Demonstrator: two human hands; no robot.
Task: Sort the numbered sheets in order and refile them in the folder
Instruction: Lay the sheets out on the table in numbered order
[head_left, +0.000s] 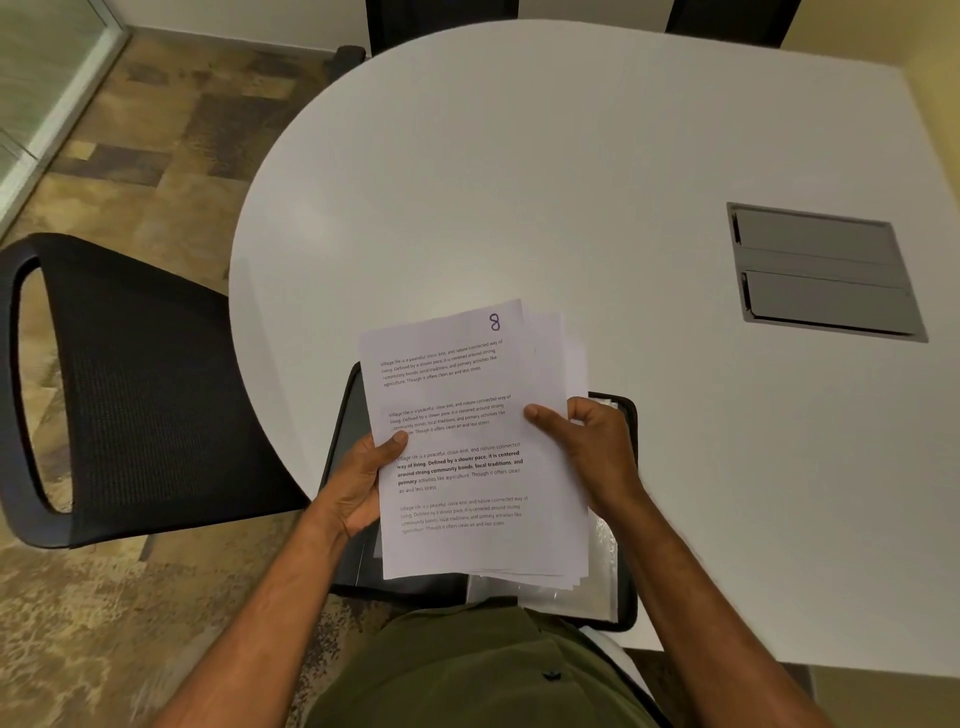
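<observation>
We see both hands, left hand (358, 483) and right hand (592, 447), gripping the sheets (467, 467), page 8 on top, above the open folder (621, 519) at the worktop's (519, 182) near edge.

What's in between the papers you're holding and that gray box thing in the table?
Nothing, just bare white table between the stack of sheets and the gray hatch, as the head view shows.

A white table (571, 171) with a rounded end and a recessed grey cable hatch (823, 270) stands on mottled brown carpet (156, 135), a black mesh chair (140, 395) at its left, a glass partition (47, 88) beyond.
</observation>
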